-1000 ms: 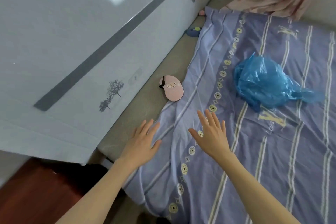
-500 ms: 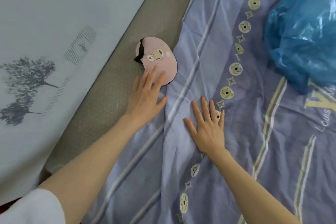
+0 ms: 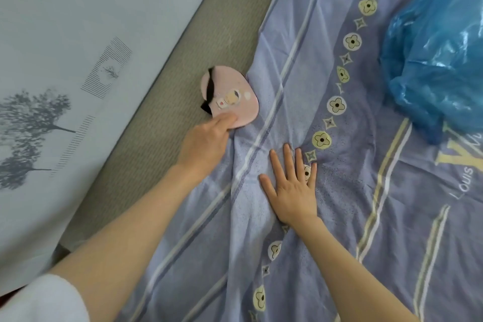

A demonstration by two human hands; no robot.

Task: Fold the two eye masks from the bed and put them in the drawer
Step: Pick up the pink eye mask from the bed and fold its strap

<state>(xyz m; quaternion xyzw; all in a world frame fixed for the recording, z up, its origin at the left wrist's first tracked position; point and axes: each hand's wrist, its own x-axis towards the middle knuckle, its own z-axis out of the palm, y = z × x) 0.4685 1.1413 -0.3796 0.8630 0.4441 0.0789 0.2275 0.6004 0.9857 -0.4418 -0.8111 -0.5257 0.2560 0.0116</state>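
A pink eye mask [image 3: 231,91] with a black strap and a small cartoon print lies folded on the bare mattress edge, against the purple sheet. My left hand [image 3: 205,142] pinches its near edge, thumb on top, and the mask tilts up slightly. My right hand [image 3: 291,187] lies flat with fingers spread on the purple striped bedsheet [image 3: 352,217], a hand's width to the right of the mask. Only one eye mask is in view. No drawer is in view.
A crumpled blue plastic bag [image 3: 436,57] sits on the sheet at the upper right. A pale wall panel [image 3: 65,47] with a grey tree print runs along the left of the beige mattress strip [image 3: 162,117].
My left hand went from resting flat on the mask to gripping its near edge, lifting it a little. My right hand has stayed flat on the sheet. The camera came closer.
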